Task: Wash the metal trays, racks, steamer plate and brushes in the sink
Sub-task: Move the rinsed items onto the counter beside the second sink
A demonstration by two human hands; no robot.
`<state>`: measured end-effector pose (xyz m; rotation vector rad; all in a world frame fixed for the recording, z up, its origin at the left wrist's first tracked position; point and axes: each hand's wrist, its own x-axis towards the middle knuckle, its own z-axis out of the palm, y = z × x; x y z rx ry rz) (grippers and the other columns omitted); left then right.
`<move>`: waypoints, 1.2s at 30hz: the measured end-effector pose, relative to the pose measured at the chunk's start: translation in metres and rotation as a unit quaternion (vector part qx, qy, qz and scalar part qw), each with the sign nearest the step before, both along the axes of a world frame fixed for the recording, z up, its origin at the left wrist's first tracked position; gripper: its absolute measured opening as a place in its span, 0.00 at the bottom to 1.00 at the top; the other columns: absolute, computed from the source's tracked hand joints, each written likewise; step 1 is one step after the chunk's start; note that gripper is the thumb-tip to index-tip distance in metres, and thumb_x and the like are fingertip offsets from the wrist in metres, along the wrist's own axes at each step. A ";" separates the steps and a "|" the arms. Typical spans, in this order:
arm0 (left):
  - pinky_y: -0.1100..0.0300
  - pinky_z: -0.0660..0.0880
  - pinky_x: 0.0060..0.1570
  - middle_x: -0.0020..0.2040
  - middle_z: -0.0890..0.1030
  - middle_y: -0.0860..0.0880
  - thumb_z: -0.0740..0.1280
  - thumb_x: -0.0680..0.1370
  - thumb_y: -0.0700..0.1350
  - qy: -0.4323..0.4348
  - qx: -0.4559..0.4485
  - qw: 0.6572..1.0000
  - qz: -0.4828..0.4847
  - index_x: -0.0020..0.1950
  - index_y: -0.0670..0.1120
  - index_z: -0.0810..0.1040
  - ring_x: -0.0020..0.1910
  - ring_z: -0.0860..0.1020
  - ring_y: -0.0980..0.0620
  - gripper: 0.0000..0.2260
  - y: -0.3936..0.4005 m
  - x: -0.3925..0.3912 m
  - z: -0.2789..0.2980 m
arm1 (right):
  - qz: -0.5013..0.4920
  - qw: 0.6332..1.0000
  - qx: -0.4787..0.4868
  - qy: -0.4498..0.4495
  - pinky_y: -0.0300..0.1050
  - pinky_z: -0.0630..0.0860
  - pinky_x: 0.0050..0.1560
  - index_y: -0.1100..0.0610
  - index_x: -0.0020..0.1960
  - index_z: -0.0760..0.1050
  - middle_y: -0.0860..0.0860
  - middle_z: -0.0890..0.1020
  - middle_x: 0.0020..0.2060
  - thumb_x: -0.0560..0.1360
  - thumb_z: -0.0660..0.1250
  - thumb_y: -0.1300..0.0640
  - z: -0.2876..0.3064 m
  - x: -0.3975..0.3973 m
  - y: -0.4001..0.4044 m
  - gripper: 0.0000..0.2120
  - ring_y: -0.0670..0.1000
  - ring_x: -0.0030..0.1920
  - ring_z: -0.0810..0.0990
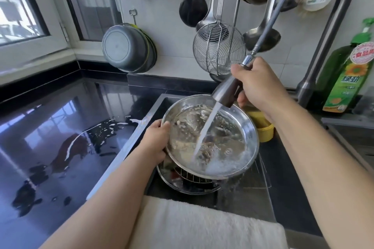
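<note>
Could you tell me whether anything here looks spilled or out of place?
Yes: water is pooled in patches on the black countertop left of the sink, outside the basin. Otherwise, the left hand holds the round metal tray tilted under the sprayer head gripped by the right hand.

"食品用" on green bottle [344, 75]

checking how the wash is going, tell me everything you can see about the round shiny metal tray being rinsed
The round shiny metal tray is shallow, with a raised rim. It is held tilted over the sink, above other metal ware. The left hand grips its left rim. Water from the pull-out tap sprayer, held by the right hand, strikes its inside, where pale residue clings.
</note>
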<state>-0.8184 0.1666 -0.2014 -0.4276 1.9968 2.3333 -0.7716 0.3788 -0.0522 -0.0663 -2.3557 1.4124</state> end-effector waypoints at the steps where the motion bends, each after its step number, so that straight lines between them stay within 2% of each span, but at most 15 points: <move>1: 0.57 0.79 0.28 0.45 0.86 0.44 0.60 0.87 0.43 -0.012 0.011 1.000 -0.005 0.55 0.44 0.79 0.35 0.85 0.49 0.09 -0.002 -0.002 -0.002 | 0.000 1.000 -0.004 0.003 0.45 0.79 0.31 0.56 0.57 0.68 0.56 0.81 0.43 0.83 0.60 0.45 0.000 -0.001 -0.002 0.13 0.48 0.26 0.76; 4: 0.53 0.81 0.34 0.47 0.86 0.42 0.58 0.88 0.43 -0.035 0.028 0.999 -0.015 0.58 0.44 0.80 0.41 0.86 0.44 0.11 -0.007 -0.005 -0.008 | 0.006 0.999 -0.030 0.011 0.45 0.79 0.31 0.56 0.57 0.69 0.58 0.82 0.45 0.83 0.61 0.45 0.000 -0.006 -0.008 0.14 0.49 0.26 0.76; 7: 0.51 0.83 0.36 0.48 0.86 0.41 0.59 0.87 0.42 -0.046 0.021 0.999 -0.021 0.56 0.43 0.80 0.42 0.86 0.44 0.10 -0.008 -0.005 -0.009 | 0.015 0.997 -0.071 0.011 0.46 0.78 0.31 0.57 0.57 0.68 0.58 0.81 0.45 0.82 0.63 0.45 0.002 -0.011 -0.013 0.15 0.50 0.26 0.76; 9: 0.48 0.84 0.41 0.51 0.86 0.39 0.60 0.86 0.41 -0.047 -0.006 0.998 -0.034 0.55 0.42 0.81 0.44 0.85 0.42 0.09 -0.006 -0.004 -0.010 | 0.017 0.996 -0.089 0.017 0.47 0.79 0.32 0.58 0.57 0.68 0.59 0.81 0.43 0.81 0.64 0.46 0.003 -0.013 -0.018 0.15 0.50 0.26 0.76; 12: 0.46 0.83 0.44 0.47 0.85 0.38 0.65 0.83 0.39 -0.056 -0.061 0.995 -0.061 0.53 0.41 0.81 0.42 0.84 0.40 0.06 -0.006 -0.002 -0.011 | 0.017 0.995 -0.102 0.018 0.50 0.82 0.33 0.58 0.57 0.69 0.57 0.81 0.42 0.81 0.64 0.48 0.007 -0.013 -0.024 0.15 0.50 0.26 0.77; 15: 0.39 0.84 0.48 0.50 0.86 0.36 0.71 0.80 0.37 -0.068 -0.094 0.989 -0.087 0.53 0.40 0.83 0.47 0.86 0.36 0.04 -0.006 -0.001 -0.012 | 0.018 0.993 -0.114 0.021 0.54 0.84 0.36 0.59 0.57 0.69 0.57 0.81 0.38 0.81 0.66 0.49 0.010 -0.013 -0.029 0.14 0.51 0.26 0.78; 17: 0.47 0.85 0.43 0.49 0.86 0.38 0.69 0.81 0.38 -0.064 -0.124 0.986 -0.095 0.54 0.42 0.83 0.44 0.85 0.40 0.04 -0.006 -0.002 -0.014 | 0.016 0.992 -0.123 0.020 0.54 0.85 0.36 0.59 0.57 0.69 0.58 0.82 0.39 0.81 0.67 0.50 0.011 -0.016 -0.032 0.14 0.52 0.27 0.80; 19: 0.56 0.81 0.38 0.45 0.85 0.43 0.70 0.82 0.42 -0.064 -0.157 0.980 -0.103 0.56 0.43 0.83 0.40 0.82 0.46 0.05 -0.006 -0.003 -0.016 | 0.016 0.991 -0.132 0.021 0.52 0.84 0.35 0.59 0.56 0.69 0.59 0.82 0.42 0.81 0.67 0.50 0.010 -0.021 -0.034 0.13 0.52 0.27 0.80; 22: 0.50 0.83 0.49 0.51 0.85 0.42 0.70 0.81 0.40 -0.067 -0.160 0.978 -0.116 0.64 0.43 0.81 0.46 0.83 0.45 0.12 -0.007 -0.007 -0.019 | 0.011 0.991 -0.128 0.024 0.48 0.82 0.33 0.57 0.54 0.68 0.59 0.82 0.44 0.81 0.67 0.50 0.008 -0.027 -0.034 0.12 0.51 0.27 0.80; 24: 0.49 0.82 0.54 0.55 0.84 0.41 0.67 0.83 0.41 -0.079 -0.170 0.976 -0.115 0.64 0.44 0.78 0.52 0.83 0.42 0.10 -0.006 -0.006 -0.018 | 0.003 0.993 -0.112 0.026 0.46 0.82 0.32 0.57 0.55 0.68 0.58 0.82 0.45 0.81 0.66 0.50 0.006 -0.030 -0.033 0.12 0.50 0.27 0.81; 26: 0.52 0.83 0.46 0.55 0.84 0.42 0.65 0.83 0.41 -0.085 -0.170 0.976 -0.109 0.62 0.46 0.78 0.54 0.84 0.40 0.08 -0.007 -0.007 -0.018 | -0.011 0.995 -0.097 0.030 0.46 0.82 0.32 0.57 0.57 0.68 0.58 0.82 0.46 0.81 0.67 0.49 0.004 -0.034 -0.032 0.13 0.50 0.27 0.81; 28: 0.58 0.79 0.34 0.52 0.86 0.41 0.66 0.83 0.39 -0.085 -0.148 0.979 -0.113 0.63 0.44 0.81 0.47 0.85 0.41 0.10 -0.007 -0.009 -0.020 | -0.024 0.996 -0.083 0.032 0.46 0.82 0.31 0.57 0.58 0.67 0.58 0.81 0.47 0.81 0.67 0.50 0.002 -0.038 -0.030 0.14 0.50 0.27 0.82; 29: 0.57 0.79 0.32 0.49 0.87 0.41 0.67 0.82 0.40 -0.084 -0.141 0.980 -0.113 0.61 0.44 0.83 0.42 0.85 0.43 0.09 -0.007 -0.007 -0.020 | -0.030 0.996 -0.074 0.033 0.46 0.82 0.31 0.57 0.58 0.67 0.57 0.82 0.48 0.81 0.66 0.50 0.001 -0.040 -0.029 0.14 0.50 0.27 0.82; 32: 0.46 0.82 0.40 0.42 0.85 0.41 0.67 0.81 0.41 -0.082 -0.159 0.978 -0.108 0.53 0.44 0.85 0.36 0.83 0.43 0.07 -0.007 -0.008 -0.020 | -0.053 0.997 -0.046 0.032 0.48 0.83 0.31 0.56 0.58 0.67 0.56 0.82 0.48 0.81 0.66 0.50 -0.003 -0.044 -0.025 0.14 0.53 0.30 0.84; 36: 0.47 0.82 0.40 0.41 0.85 0.38 0.63 0.81 0.34 -0.066 -0.161 0.979 -0.108 0.51 0.42 0.85 0.35 0.83 0.42 0.11 -0.007 -0.005 -0.016 | -0.099 0.994 0.016 0.035 0.48 0.83 0.31 0.55 0.58 0.65 0.55 0.80 0.50 0.81 0.65 0.48 -0.008 -0.048 -0.015 0.14 0.56 0.37 0.85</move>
